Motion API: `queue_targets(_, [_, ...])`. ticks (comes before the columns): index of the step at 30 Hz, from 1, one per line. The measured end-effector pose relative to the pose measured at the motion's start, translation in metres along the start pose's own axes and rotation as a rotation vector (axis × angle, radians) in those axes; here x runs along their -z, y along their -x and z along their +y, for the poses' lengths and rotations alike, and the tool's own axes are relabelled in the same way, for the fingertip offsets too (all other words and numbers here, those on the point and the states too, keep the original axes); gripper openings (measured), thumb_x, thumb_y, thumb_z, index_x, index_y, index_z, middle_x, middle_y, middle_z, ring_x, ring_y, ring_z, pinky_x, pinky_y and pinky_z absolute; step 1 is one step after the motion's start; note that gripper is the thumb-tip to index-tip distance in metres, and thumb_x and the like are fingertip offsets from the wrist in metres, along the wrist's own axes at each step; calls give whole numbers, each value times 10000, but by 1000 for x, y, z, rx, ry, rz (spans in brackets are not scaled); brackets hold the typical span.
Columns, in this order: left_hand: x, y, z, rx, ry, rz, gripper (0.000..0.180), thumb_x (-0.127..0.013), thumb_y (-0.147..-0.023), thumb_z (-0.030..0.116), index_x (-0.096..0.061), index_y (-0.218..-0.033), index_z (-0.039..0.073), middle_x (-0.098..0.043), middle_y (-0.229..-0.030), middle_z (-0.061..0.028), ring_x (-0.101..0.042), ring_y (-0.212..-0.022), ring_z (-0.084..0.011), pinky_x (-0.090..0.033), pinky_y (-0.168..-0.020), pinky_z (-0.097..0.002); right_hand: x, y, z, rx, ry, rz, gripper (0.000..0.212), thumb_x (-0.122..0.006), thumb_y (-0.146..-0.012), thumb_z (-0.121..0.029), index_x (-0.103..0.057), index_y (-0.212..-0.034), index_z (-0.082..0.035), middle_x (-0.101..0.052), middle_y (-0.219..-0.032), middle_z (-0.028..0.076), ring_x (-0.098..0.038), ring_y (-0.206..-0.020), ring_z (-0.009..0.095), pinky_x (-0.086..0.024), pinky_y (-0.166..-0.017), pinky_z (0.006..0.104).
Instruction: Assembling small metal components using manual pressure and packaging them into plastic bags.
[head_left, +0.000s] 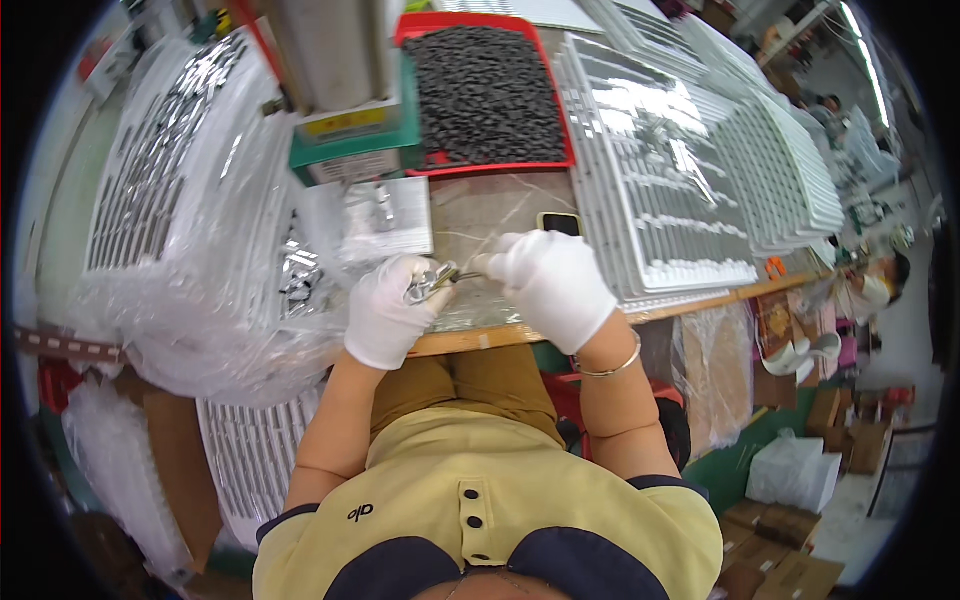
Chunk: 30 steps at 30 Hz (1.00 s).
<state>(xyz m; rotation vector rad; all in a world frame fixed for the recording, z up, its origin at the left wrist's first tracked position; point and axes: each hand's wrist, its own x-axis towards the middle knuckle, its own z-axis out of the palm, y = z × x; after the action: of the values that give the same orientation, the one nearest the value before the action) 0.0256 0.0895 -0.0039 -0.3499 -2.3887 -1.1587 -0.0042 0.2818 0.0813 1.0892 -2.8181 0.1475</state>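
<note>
My left hand, in a white glove, is closed around a small shiny metal part over the near edge of the table. Opposite it my right hand, also gloved, has its fingers pinched together. A thin, dark, rod-like piece runs from the metal part to those fingertips; what exactly the right hand grips is too small to make out. Just beyond the right hand a phone lies on the table. Loose shiny metal parts lie in clear plastic left of my left hand.
A red tray of small dark pieces stands at the back, beside a green box under a grey column. Stacked white trays with metal parts fill the right side. Plastic-wrapped trays line the left.
</note>
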Motion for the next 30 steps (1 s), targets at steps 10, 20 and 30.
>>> queue_targets(10, [-22, 2, 7, 690, 853, -231, 259, -726, -783, 55, -530, -951, 31, -629, -768, -40, -624, -694, -117, -499, -556, -245, 8, 37, 130, -714, -248, 268, 227, -503, -920, -212, -648, -1056, -103, -669, -994, 138, -643, -884, 300, -497, -812, 391])
queue_targets(20, [-26, -10, -11, 750, 835, -170, 337, -729, -738, 7, -521, -1003, 10, -651, -840, -80, -599, -629, -114, -484, -536, -229, 13, -34, 234, -1084, 115, -147, 504, -704, -739, -412, -670, -1073, -36, -651, -1088, 196, -633, -1008, 340, -499, -870, 405])
queue_targets(30, [-5, -4, -20, 756, 998, -191, 231, -714, -741, 127, -621, -913, 3, -582, -683, -16, -480, -530, -50, -318, -437, -172, 35, -16, 86, -613, -740, 372, 211, -550, -843, -191, -641, -885, -6, -687, -762, 88, -650, -682, 140, -514, -684, 286])
